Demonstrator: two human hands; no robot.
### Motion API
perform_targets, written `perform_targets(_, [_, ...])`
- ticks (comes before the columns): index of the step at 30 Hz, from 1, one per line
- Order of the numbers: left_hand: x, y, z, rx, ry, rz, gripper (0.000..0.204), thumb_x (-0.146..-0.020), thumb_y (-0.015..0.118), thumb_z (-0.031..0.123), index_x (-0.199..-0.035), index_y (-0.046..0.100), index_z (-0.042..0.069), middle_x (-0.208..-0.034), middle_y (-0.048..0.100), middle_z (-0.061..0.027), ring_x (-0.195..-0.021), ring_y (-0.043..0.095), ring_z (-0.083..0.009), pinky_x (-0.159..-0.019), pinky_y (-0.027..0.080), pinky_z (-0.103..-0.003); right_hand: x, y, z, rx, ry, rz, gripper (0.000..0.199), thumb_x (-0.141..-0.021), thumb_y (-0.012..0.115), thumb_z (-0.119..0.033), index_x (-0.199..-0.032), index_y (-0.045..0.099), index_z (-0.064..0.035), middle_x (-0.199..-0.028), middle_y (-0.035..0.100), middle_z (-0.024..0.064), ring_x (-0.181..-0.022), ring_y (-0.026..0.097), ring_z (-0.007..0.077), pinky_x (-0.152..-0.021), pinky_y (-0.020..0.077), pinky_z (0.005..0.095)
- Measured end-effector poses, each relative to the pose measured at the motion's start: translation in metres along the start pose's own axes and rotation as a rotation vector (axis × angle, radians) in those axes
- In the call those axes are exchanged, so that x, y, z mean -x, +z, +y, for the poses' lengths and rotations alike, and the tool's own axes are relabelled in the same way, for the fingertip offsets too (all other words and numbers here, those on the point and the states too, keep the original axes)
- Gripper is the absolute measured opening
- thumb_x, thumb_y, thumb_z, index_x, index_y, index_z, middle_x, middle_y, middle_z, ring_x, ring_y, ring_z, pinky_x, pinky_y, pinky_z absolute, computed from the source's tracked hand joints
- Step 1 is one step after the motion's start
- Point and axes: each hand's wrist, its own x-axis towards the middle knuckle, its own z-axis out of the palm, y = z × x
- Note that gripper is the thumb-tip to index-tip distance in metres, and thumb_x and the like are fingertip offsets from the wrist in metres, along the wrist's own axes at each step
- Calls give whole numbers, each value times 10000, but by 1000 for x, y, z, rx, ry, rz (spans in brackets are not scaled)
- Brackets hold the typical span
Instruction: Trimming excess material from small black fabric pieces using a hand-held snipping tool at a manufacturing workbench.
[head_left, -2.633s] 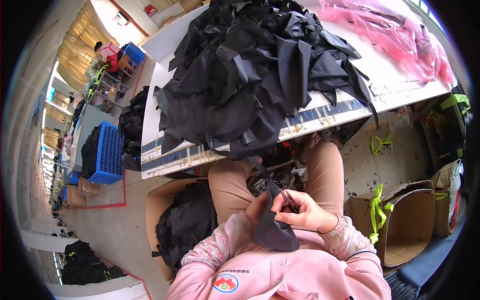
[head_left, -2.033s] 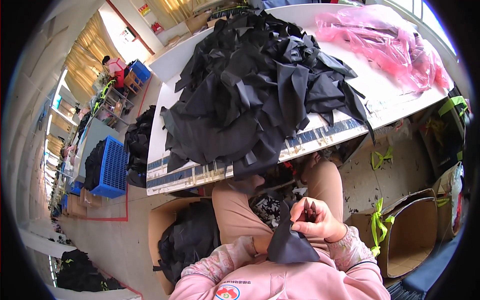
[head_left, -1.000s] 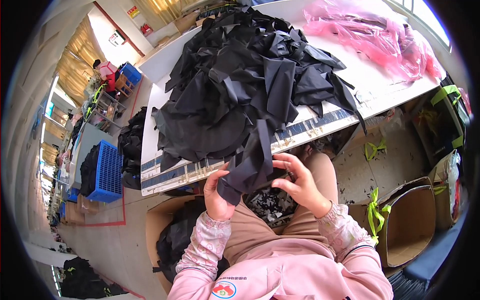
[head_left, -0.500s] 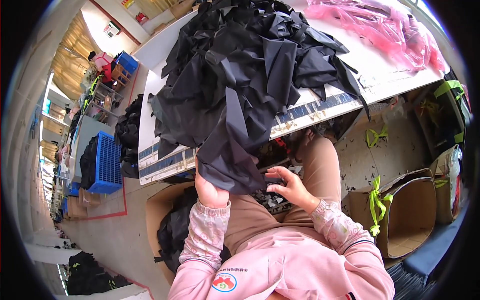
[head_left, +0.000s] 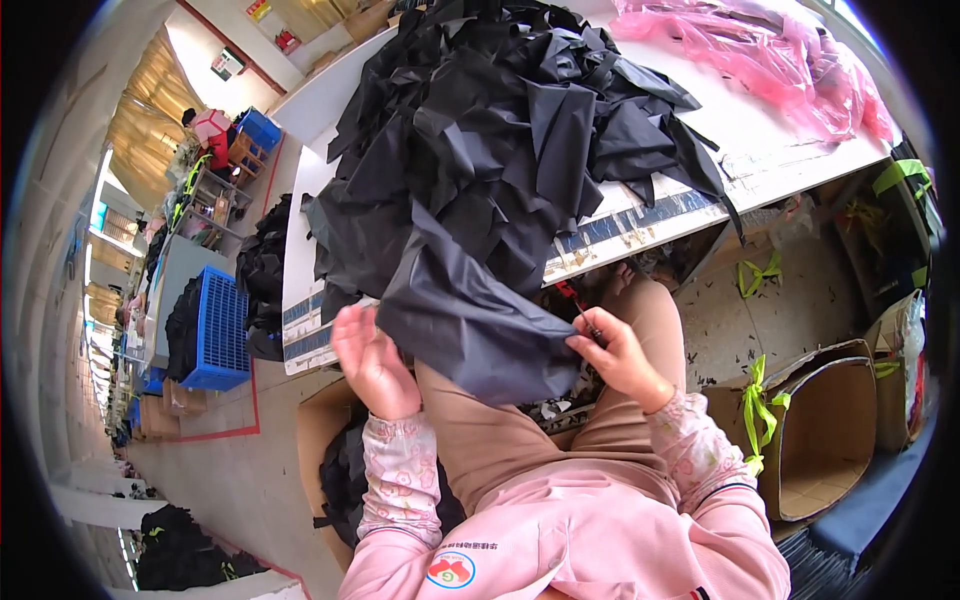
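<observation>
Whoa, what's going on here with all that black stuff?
A person is sitting at a white table, handling a black cloth piece. The right hand pinches its edge and also holds a small dark tool. The left hand is open at the other side of the piece; whether it touches the cloth is hard to tell. The piece hangs in front of a big black cloth pile on the table, with pink plastic lying to the right.

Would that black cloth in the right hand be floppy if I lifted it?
The black fabric piece probably flops: it sags and creases. It's likely light, since the right hand pinches just its edge. Its smooth sheen suggests it might slide easily.
</observation>
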Motion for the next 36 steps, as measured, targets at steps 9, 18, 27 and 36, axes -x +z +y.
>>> perform_targets(9, [28, 60, 33, -784, 449, -1139, 473, -835, 690, 266, -1220, 541, 34, -1233, 570, -157, -1197, 511, -335, -1093, 201, -541, -11, -3, -94, 468, -277, -338, 231, -806, 679, -52, -1020, 597, -25, -828, 657, 164, -772, 652, 350, -660, 520, 360])
perform_targets(18, [47, 40, -34, -406, -319, -1125, 204, -852, 687, 144, -992, 648, 1, -867, 666, -45, -771, 601, -118, -703, 472, -258, 6, 8, -83, 472, -279, -89, 197, -798, 716, -51, -955, 602, -16, -801, 654, 135, -705, 658, 269, -628, 514, 315])
perform_targets(27, [79, 37, -48, 78, -501, -311, 60, -903, 628, 90, -949, 608, 57, -922, 640, 18, -809, 566, -47, -751, 464, -213, 21, 18, -43, -84, 2, 140, 246, -869, 687, -91, -1045, 534, -12, -868, 678, 69, -749, 598, 88, -667, 476, 230])
perform_targets(36, [118, 20, -57, -16, -725, -569, 243, -859, 630, 32, -1095, 574, 38, -1019, 626, -24, -914, 592, -100, -811, 487, -234, 23, 18, -58, 101, -6, 65, 255, -819, 704, -36, -1041, 577, -40, -907, 616, 14, -860, 598, 95, -729, 498, 247])
